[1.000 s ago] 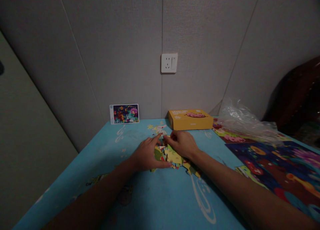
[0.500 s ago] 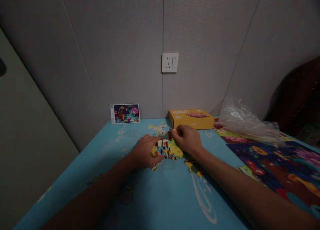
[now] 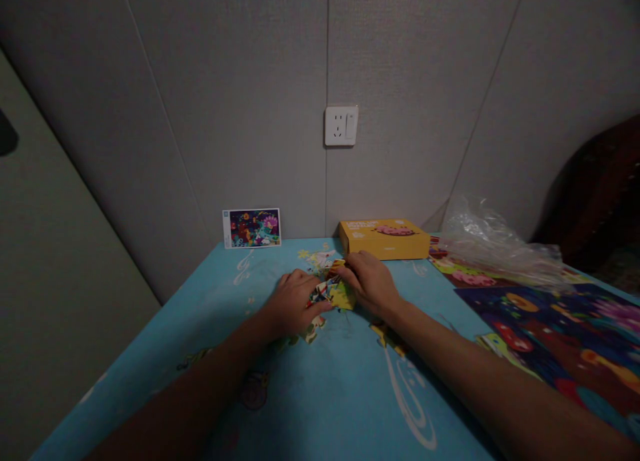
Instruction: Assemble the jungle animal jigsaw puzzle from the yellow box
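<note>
Both hands close in on a small heap of colourful jigsaw puzzle pieces (image 3: 343, 296) on the blue tablecloth (image 3: 325, 407). At the heap's left side, my left hand (image 3: 291, 305) curls its thumb and fingers around some of the pieces. From the right, my right hand (image 3: 371, 281) has its fingers bent over pieces at the far side of the heap; its fingertips are partly hidden. A few loose puzzle pieces (image 3: 313, 329) lie just below my left hand. More yellow and dark pieces (image 3: 393, 339) rest beside my right forearm.
Behind the hands stands a yellow puzzle box (image 3: 385, 239) against the wall. A picture card (image 3: 253, 229) leans at the back left. On the right, a clear plastic bag (image 3: 500, 251) lies over part of a colourful printed sheet (image 3: 545, 327). A wall socket (image 3: 341, 126) is above.
The hands have squeezed the heap closer together, and it looks smaller between them. More of the loose pieces below my left hand now show.
</note>
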Motion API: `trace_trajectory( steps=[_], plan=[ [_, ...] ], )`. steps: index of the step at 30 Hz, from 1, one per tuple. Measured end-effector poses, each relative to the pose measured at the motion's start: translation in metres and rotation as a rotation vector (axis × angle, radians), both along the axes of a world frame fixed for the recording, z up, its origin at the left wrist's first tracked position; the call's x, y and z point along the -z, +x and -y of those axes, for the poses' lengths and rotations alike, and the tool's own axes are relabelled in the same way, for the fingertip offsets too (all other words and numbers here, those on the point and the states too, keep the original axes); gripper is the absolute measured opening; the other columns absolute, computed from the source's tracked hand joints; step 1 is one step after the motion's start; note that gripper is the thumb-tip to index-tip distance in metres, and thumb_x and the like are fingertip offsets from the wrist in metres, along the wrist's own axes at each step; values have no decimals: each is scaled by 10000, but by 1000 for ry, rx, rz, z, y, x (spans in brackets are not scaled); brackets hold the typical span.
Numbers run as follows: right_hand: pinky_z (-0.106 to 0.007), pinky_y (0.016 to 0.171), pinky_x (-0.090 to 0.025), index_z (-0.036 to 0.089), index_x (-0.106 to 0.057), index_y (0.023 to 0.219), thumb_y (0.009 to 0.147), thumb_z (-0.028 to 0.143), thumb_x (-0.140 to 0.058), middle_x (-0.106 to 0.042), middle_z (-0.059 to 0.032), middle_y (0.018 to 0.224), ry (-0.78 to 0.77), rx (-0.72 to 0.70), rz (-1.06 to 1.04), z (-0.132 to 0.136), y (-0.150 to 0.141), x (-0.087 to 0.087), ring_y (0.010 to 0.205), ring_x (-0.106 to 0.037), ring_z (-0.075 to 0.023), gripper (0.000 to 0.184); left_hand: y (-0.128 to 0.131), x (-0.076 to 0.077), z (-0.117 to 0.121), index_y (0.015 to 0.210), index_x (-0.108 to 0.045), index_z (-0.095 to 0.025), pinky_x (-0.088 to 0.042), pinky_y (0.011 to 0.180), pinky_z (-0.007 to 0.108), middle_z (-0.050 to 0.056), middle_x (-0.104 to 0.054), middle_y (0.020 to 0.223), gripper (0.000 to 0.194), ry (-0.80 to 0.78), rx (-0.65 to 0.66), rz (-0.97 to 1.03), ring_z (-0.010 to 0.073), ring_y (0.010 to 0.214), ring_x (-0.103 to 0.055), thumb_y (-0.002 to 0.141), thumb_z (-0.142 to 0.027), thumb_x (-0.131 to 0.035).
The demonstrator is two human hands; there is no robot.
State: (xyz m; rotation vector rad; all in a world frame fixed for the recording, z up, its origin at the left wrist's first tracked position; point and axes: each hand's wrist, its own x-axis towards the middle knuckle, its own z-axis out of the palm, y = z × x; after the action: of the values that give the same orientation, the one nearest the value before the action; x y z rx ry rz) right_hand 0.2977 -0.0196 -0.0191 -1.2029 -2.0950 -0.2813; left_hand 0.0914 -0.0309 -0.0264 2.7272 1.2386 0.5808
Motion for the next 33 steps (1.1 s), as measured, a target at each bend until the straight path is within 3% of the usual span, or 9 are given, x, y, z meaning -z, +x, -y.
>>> trace_trajectory(
  steps=[3,6,10,16,21,25,29,31,33],
  plan=[
    [-296,667,-351,171,-570,855,979,476,-337,-591,-73,784,-67,-107,13,0,2,-2,743,-505,-195,403,0,1,1,1051,-593,-164,-388,924,409,94,-644,1039,299,-7,-7,-12,274,1045,-514,915,-424,-532],
    [-304,674,-389,147,-562,969,876,567,-508,-597,-84,852,-168,-226,30,2,7,-5,760,-526,-205,434,-1,3,-1,1034,-586,-164,-395,923,401,97,-642,1050,260,-5,-9,-2,270,1046,-521,914,-388,-531],
    [-341,742,-428,126,-546,1113,792,549,-615,-621,-130,999,-256,-368,109,2,16,-6,859,-568,-246,535,-2,6,-4,1045,-572,-165,-398,937,406,106,-635,1068,288,-4,-12,11,273,1056,-525,904,-414,-541],
    [-345,716,-428,123,-558,1139,770,555,-634,-652,-115,955,-314,-319,40,2,20,-4,824,-595,-253,574,-2,4,-3,1058,-501,-177,-439,900,411,103,-600,1053,423,-53,-90,131,273,1010,-562,813,-492,-639],
    [-343,694,-433,141,-565,1085,761,536,-664,-639,-99,917,-265,-290,-35,5,11,-4,791,-582,-239,520,-2,2,-2,1253,-399,-196,-418,967,419,117,-591,1189,667,-71,-52,252,283,1108,-556,741,-476,-723],
    [-390,795,-467,125,-528,1164,791,459,-667,-615,-149,1059,-269,-373,-108,4,8,2,922,-581,-261,519,-3,5,-5,1224,-457,-178,-403,987,409,121,-606,1166,525,-26,-51,226,281,1109,-556,808,-425,-660],
    [-436,953,-430,141,-363,1394,767,233,-660,-525,-187,1315,-343,-467,-144,2,13,7,1147,-535,-279,700,-3,7,-8,1183,-499,-176,-433,936,407,102,-636,1068,417,-76,-102,169,274,1028,-586,843,-391,-610],
    [-420,922,-450,147,-363,1410,747,177,-647,-584,-163,1259,-386,-432,-163,2,15,5,1072,-582,-258,722,-3,6,-8,1159,-514,-190,-446,913,392,89,-644,1043,383,-95,-106,164,265,1003,-595,849,-398,-598],
    [-374,825,-481,149,-467,1343,749,183,-650,-668,-119,1105,-425,-358,-170,3,14,2,895,-626,-221,622,-3,5,-7,1141,-521,-203,-453,902,375,78,-653,1040,366,-106,-105,179,256,991,-602,846,-406,-598]
  ],
)
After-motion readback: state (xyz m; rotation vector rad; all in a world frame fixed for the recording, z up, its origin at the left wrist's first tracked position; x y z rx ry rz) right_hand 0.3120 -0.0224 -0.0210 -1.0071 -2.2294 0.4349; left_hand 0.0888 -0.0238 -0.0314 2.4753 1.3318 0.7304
